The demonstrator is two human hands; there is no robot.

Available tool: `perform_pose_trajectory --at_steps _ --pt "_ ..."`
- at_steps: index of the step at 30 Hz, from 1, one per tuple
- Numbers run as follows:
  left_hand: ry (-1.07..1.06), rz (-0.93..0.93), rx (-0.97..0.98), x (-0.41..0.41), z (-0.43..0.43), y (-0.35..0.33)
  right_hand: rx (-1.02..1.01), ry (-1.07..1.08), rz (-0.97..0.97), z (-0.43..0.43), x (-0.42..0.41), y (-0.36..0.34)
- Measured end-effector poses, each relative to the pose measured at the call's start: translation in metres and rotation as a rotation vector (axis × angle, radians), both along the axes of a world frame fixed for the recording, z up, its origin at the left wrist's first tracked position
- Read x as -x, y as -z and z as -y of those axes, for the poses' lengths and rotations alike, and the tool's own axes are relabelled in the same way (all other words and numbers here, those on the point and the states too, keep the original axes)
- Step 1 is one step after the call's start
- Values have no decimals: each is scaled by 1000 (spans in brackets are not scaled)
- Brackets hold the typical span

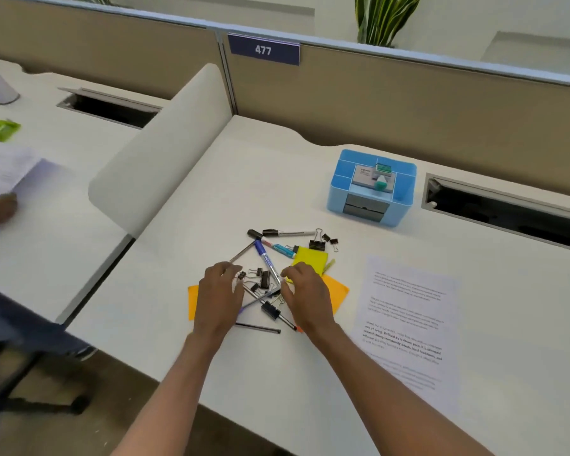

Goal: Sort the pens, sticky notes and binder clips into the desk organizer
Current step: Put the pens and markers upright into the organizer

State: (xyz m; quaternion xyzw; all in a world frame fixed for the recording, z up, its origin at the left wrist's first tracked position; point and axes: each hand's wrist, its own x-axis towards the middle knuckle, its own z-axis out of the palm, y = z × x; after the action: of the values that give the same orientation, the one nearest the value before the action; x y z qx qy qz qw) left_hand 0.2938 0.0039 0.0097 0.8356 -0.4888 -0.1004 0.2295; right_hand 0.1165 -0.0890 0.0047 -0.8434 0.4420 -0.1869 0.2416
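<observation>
Short of the blue plastic organizer (399, 210), slim pens (266, 260), likely light and stiff, are being flanked by left hand (218, 294) and right hand (306, 299), fingers curled, hold unclear; mid-barrel pinching is being advised.

Left hand (219, 291), right hand (306, 292) (pens (267, 261) between)

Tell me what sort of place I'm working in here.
Most likely an open-plan office. The desks are divided by partitions, a tag on the partition reads 477, and a cable hatch is set into the desktop.
</observation>
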Motion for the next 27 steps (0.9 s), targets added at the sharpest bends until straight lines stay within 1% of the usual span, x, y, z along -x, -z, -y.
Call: perform_pose_trajectory --at_steps 4,8,13,16,19,21,24,27 --pt "-37 4 -49 1 6 -7 -8 -49 -40 15 -19 -7" --pt "-62 -37 -93 -7 28 -10 -36 -61 -113 37 -50 -13" --pt "-26 -126 -106 -13 40 -4 -22 -63 -352 51 -88 -11" --pt "-5 -146 -70 -21 54 -2 -6 -44 -434 52 -100 -6" --pt "-2 -186 -22 -34 82 -2 -10 -1 -401 52 -104 -1" --pt "49 -203 -36 -43 99 -2 -23 32 -361 51 -105 -1" --pt "143 -212 -93 -56 118 2 -65 110 -236 49 -99 -5" --pt "200 -210 -135 -65 127 9 -97 114 -98 48 -84 -11"
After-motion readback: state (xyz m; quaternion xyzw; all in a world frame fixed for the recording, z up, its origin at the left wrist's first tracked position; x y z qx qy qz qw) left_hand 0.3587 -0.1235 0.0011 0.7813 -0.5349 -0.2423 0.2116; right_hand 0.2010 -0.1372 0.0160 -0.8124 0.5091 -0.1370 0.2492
